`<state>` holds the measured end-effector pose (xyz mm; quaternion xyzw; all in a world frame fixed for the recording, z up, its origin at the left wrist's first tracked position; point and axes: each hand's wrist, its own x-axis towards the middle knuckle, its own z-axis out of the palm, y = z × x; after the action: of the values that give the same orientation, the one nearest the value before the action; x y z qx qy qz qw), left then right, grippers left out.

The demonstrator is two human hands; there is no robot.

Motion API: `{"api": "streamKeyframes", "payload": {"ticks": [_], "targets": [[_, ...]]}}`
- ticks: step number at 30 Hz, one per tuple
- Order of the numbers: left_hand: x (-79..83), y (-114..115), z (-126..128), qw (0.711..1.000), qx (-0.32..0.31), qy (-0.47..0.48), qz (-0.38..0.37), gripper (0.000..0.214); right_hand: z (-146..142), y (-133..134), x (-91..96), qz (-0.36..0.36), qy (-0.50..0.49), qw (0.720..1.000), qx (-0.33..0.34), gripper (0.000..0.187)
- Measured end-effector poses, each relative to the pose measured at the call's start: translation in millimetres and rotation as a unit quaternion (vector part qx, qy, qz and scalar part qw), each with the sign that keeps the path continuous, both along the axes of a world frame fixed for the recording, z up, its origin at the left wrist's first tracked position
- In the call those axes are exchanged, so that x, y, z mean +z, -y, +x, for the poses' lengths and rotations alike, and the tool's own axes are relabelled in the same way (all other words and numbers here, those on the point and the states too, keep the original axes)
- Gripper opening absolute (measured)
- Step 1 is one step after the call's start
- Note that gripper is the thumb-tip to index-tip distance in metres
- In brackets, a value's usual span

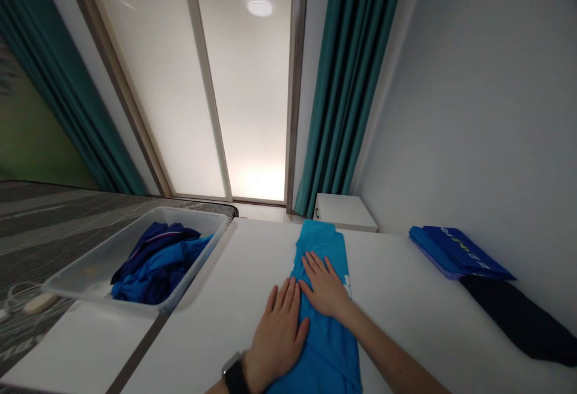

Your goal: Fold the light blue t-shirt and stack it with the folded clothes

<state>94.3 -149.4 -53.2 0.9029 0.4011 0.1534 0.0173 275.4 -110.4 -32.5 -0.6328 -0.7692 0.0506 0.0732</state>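
Note:
A bright blue garment (325,244) lies folded into a long strip down the middle of the white table (252,262). My left hand (279,334) lies flat on the strip's left edge, fingers stretched out together, a dark watch on its wrist. My right hand (323,289) rests flat on the cloth just beyond it, fingers spread and pointing away from me. Neither hand holds anything.
A clear plastic bin (108,256) with dark and bright blue clothes (157,262) stands at the table's left. Folded blue garments (455,253) and a dark one (518,316) lie along the right wall. A small white cabinet (345,211), teal curtains (351,81) and a frosted sliding door are behind.

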Motion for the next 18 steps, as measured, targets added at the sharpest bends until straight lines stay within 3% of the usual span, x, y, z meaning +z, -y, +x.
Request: {"api": "streamKeyframes", "payload": {"ticks": [5,10,13,18], "targets": [[21.2,-32,-4,0.996,-0.058,0.044,-0.060,0.057,0,26,-0.2,0.000,0.009,0.993,-0.118,0.063],[39.7,-68,-2,0.980,-0.195,0.012,-0.036,0.053,11,56,-7.6,0.010,0.004,0.990,-0.142,0.064],[35.6,-67,5,0.972,-0.234,-0.012,-0.027,0.053,21,61,-8.7,-0.003,-0.006,0.992,-0.124,0.065],[25.5,-50,14,0.979,-0.205,-0.003,-0.008,0.054,37,60,-5.2,0.001,-0.012,0.997,-0.076,0.064]]}}
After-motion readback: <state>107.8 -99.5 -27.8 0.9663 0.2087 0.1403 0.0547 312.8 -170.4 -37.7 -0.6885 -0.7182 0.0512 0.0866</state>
